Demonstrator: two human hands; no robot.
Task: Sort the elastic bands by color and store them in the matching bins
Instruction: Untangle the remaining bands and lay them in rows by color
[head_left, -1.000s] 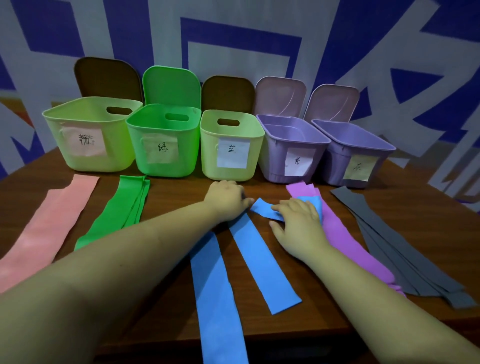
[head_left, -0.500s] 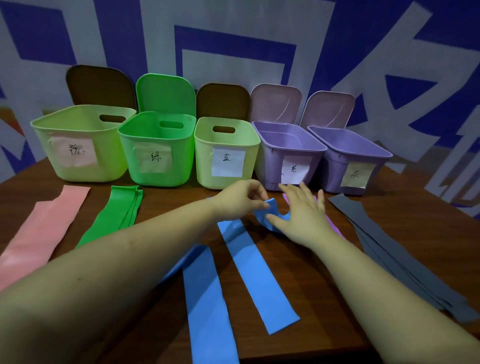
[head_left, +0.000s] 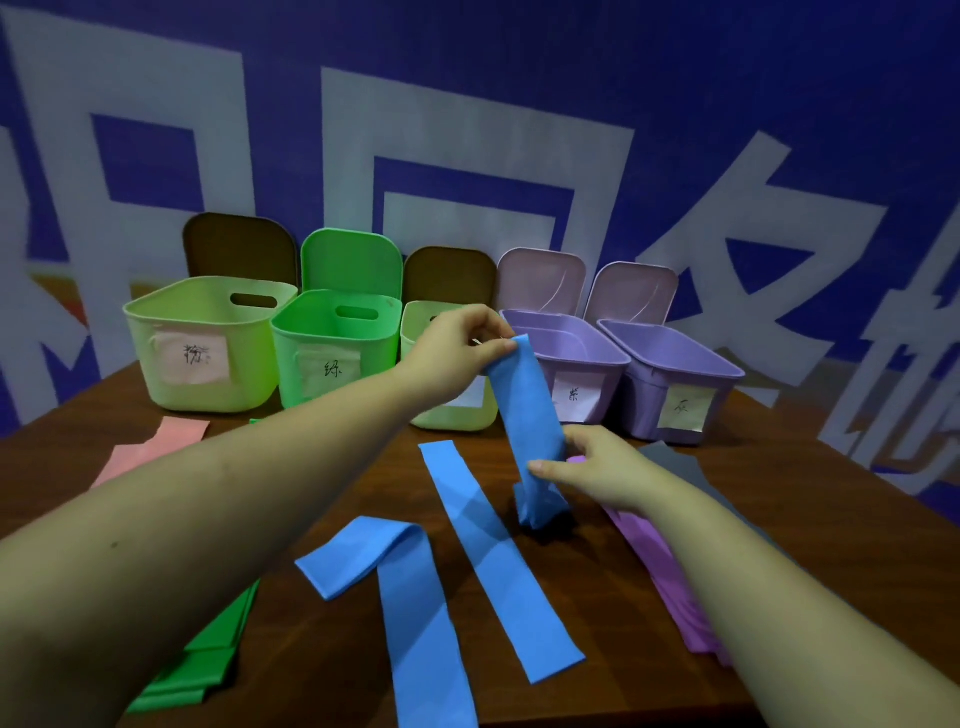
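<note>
Two hands: left hand (head_left: 457, 345) pinches the blue band (head_left: 530, 415) top, right hand (head_left: 597, 473) pinches lower down.
Band: hangs near-upright, tail touching the table (head_left: 779, 493).
Bin: third bin (head_left: 415, 332) just behind the left hand.

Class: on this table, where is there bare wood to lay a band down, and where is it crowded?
Bare wood shows between the flat blue band and the purple bands, and right of the grey bands toward the table edge. The middle is crowded: both hands hold the lifted blue band.
</note>
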